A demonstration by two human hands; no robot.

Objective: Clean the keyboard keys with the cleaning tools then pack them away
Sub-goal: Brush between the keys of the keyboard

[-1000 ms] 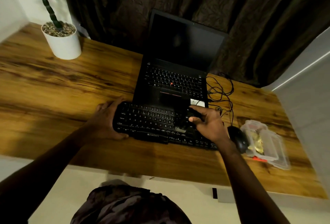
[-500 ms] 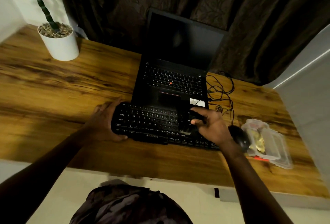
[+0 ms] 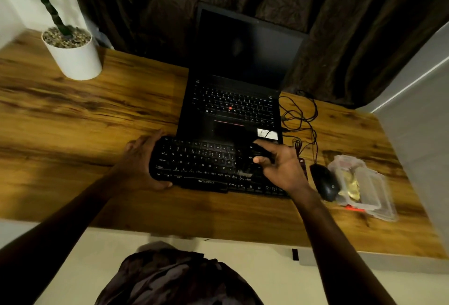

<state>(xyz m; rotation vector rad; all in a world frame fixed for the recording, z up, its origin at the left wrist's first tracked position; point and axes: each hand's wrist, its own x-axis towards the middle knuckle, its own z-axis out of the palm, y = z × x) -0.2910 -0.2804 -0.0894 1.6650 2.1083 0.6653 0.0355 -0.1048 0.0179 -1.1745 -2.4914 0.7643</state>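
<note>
Potted plant: far left, a white pot topped with pebbles stands at the back corner of the counter, well apart from the action.
Left hand: here's the left hand, clamped on the keyboard's left end, its fingers curled over the far edge and the thumb hooked on the near edge.
Keyboard: the black keyboard lies flat mid-counter, its far edge butting against the laptop's front.
Laptop: the black laptop sits open just behind, screen dark, a red nub among its keys.
Right hand: over the keyboard's right part, the right hand has thumb and forefinger pinched on a small dark tool; too dark to tell what kind.
Cables: thin black cables loop loosely just right of the laptop.
Mouse: a black mouse rests beside the keyboard's right end.
Plastic case: at the right, a clear plastic case lies open near the mouse, something yellowish inside, and a red item at its front edge.
</note>
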